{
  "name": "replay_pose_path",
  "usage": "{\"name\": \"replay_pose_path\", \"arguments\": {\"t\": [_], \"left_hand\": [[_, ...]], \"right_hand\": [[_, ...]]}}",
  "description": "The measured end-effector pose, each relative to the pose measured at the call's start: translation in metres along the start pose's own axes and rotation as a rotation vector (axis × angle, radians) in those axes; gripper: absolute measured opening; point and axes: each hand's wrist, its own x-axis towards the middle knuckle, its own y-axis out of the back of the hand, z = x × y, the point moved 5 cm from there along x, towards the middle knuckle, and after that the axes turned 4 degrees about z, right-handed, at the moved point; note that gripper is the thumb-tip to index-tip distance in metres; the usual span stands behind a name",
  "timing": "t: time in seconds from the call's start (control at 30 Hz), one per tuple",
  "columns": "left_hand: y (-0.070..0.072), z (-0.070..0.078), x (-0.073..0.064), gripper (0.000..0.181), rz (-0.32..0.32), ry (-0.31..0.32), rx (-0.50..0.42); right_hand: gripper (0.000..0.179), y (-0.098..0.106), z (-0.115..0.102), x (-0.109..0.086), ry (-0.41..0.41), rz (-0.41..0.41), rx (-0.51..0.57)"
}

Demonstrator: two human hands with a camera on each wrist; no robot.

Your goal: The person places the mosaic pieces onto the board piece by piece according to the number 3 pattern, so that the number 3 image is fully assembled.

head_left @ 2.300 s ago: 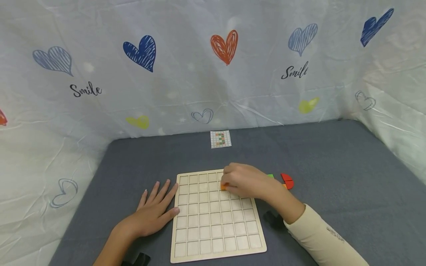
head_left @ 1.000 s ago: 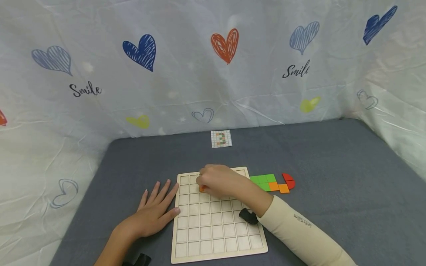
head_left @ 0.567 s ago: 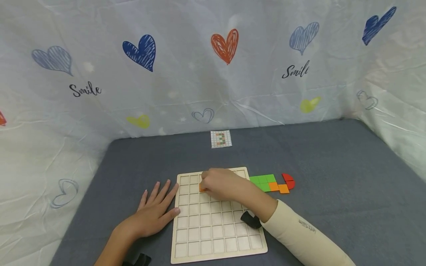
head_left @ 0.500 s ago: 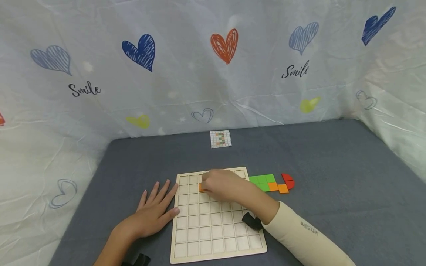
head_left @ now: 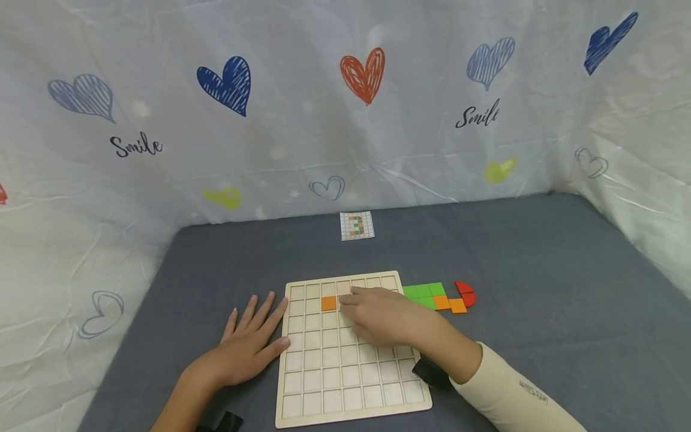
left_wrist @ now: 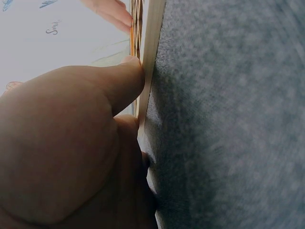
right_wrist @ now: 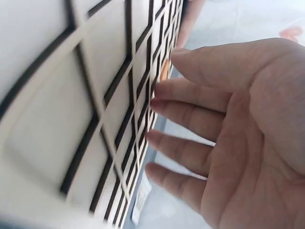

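A wooden grid board (head_left: 351, 414) lies on the table, with one orange square tile (head_left: 329, 303) seated in a cell of its second row. My left hand (head_left: 243, 354) rests flat on the table with fingers spread, its thumb and fingertip at the board's left edge; the left wrist view shows the thumb (left_wrist: 126, 78) against that edge. Just right of the orange tile, my right hand (head_left: 385, 315) hovers close over the cells. Its fingers (right_wrist: 186, 114) are loosely extended and hold nothing in the right wrist view.
Right of the board lie several green square tiles (head_left: 423, 293), two loose orange square tiles (head_left: 457, 306) and red quarter-round pieces (head_left: 467, 293). A small printed pattern card (head_left: 357, 226) lies at the table's back. A white curtain with hearts (head_left: 281, 108) hangs behind the grey table (head_left: 540, 312).
The right hand carried the orange tile leftward over the board, set it in a cell, let go and drew back to the right. The left hand has stayed put.
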Motion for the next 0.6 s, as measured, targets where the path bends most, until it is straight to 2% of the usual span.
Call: {"name": "replay_pose_path", "arguments": {"t": [0.17, 0.4, 0.5, 0.6], "left_hand": [[0.001, 0.001, 0.0, 0.078, -0.005, 0.004, -0.001], [0.003, 0.002, -0.001, 0.078, -0.008, 0.008, -0.01], [0.003, 0.002, -0.001, 0.078, -0.011, 0.005, -0.014], [0.003, 0.002, -0.001, 0.078, -0.009, 0.007, -0.007]], "right_hand": [[0.03, 0.007, 0.013, -0.016, -0.002, 0.072, 0.044], [0.022, 0.017, 0.034, -0.044, -0.031, 0.116, 0.102], [0.006, 0.021, 0.045, -0.058, -0.053, 0.152, 0.125], [0.017, 0.025, 0.06, -0.071, -0.086, 0.201, 0.1]]}}
